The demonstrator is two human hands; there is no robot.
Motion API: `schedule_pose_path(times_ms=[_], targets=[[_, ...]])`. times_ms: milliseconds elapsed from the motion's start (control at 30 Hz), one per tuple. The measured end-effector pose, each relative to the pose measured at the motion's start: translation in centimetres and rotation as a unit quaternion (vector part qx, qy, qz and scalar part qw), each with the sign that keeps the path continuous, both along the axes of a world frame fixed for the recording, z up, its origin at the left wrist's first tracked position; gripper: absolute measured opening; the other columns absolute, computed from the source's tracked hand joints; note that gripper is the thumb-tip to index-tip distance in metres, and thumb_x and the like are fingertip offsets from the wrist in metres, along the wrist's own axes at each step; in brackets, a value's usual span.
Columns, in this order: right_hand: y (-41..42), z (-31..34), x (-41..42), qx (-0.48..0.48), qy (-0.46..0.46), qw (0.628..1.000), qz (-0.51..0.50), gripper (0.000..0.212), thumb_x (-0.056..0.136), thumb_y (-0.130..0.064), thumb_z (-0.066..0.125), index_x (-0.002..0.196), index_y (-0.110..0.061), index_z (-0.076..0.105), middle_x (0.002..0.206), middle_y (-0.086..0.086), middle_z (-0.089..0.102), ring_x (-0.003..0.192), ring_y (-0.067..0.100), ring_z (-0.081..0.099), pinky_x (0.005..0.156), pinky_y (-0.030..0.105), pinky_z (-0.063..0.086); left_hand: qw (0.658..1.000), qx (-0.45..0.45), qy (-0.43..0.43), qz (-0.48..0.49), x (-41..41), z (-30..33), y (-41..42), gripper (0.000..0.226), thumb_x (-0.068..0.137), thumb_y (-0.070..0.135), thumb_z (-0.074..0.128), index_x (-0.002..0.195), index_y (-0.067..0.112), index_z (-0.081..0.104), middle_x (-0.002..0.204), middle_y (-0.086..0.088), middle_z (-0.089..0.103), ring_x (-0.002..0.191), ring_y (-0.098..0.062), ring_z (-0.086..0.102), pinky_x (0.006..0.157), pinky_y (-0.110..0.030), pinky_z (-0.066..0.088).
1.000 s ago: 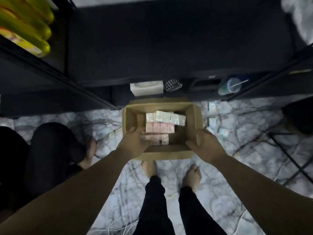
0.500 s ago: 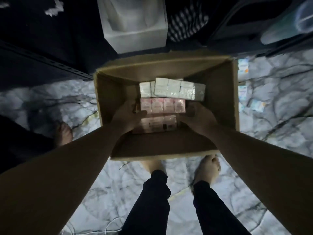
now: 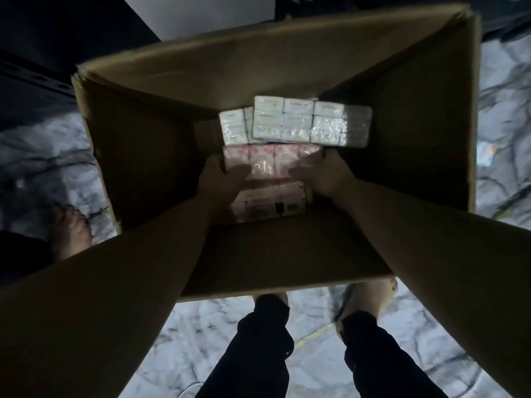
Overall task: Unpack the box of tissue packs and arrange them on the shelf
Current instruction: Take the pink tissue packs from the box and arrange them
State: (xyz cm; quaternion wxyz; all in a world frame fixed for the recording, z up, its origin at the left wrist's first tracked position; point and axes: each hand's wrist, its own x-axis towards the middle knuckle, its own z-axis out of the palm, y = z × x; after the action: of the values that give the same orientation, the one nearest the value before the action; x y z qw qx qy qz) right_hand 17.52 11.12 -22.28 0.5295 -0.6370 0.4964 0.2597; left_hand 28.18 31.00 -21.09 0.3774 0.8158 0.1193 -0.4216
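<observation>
Two hands, left hand (image 3: 219, 179) and right hand (image 3: 324, 175), grip one pink pack (image 3: 263, 168) (boxed).

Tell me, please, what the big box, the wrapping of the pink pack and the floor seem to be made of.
Box: probably plain brown cardboard, matt, with folded flaps.
Pink pack, held by left hand and right hand: its wrapping looks like thin clear plastic film, since it shows glossy crinkled highlights.
Floor: marble-patterned grey veins; stone, tile or vinyl, I cannot tell.

Box walls (image 3: 149, 156) (4) hem packs (image 3: 296, 123).
</observation>
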Motion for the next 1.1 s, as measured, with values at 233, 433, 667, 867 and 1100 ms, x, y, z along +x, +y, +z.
schedule_pose_path(times_ms=[233,433,667,867,1100], targets=[[0.0,6.5,-0.5,-0.019,0.031,0.997,0.064,0.089,0.082,-0.052,0.082,0.15,-0.009,0.042,0.146,0.007,0.05,0.133,0.027,0.053,0.101,0.035,0.047,0.991,-0.077,-0.095,0.056,0.0,6.3,-0.7,0.028,0.088,0.009,0.081,0.098,0.02,0.058,0.096,0.001,0.068,0.095,-0.019,0.073,0.074,-0.048,0.064],[0.3,11.9,-2.6,-0.125,0.039,0.981,0.145,0.118,0.066,-0.073,0.082,0.153,-0.01,0.033,0.149,0.012,0.045,0.136,0.031,0.046,0.112,0.042,0.042,0.984,-0.133,-0.118,0.02,0.2,11.8,-0.7,0.028,0.093,-0.006,0.07,0.119,-0.007,0.061,0.095,-0.007,0.069,0.075,0.004,0.07,0.061,-0.013,0.054],[0.4,13.7,-1.8,-0.216,-0.106,0.94,0.243,0.111,0.058,-0.055,0.091,0.15,-0.028,0.035,0.143,0.006,0.052,0.131,0.032,0.051,0.101,0.044,0.05,0.976,-0.199,-0.067,-0.049,1.5,13.6,-3.8,0.032,0.091,0.0,0.075,0.119,0.014,0.07,0.103,-0.02,0.074,0.092,-0.017,0.071,0.083,-0.035,0.06],[-0.9,12.0,-2.8,-0.238,-0.075,0.967,0.056,0.049,0.071,-0.051,0.082,0.097,-0.025,0.049,0.101,0.0,0.066,0.089,0.025,0.065,0.065,0.03,0.047,0.993,-0.114,-0.033,-0.02,1.4,9.2,-3.9,0.053,0.072,0.022,0.092,0.113,0.04,0.066,0.1,0.012,0.072,0.105,-0.018,0.07,0.096,-0.043,0.059],[-2.0,8.3,-4.1,-0.197,-0.09,0.976,-0.002,0.055,0.074,-0.035,0.089,0.115,-0.02,0.055,0.106,-0.005,0.067,0.092,0.013,0.061,0.058,0.007,0.037,0.899,0.063,-0.032,-0.432,-0.8,2.0,0.4,0.101,0.06,0.068,0.083,0.147,0.028,0.049,0.15,-0.004,0.046,0.135,-0.026,0.047,0.108,-0.045,0.046]])
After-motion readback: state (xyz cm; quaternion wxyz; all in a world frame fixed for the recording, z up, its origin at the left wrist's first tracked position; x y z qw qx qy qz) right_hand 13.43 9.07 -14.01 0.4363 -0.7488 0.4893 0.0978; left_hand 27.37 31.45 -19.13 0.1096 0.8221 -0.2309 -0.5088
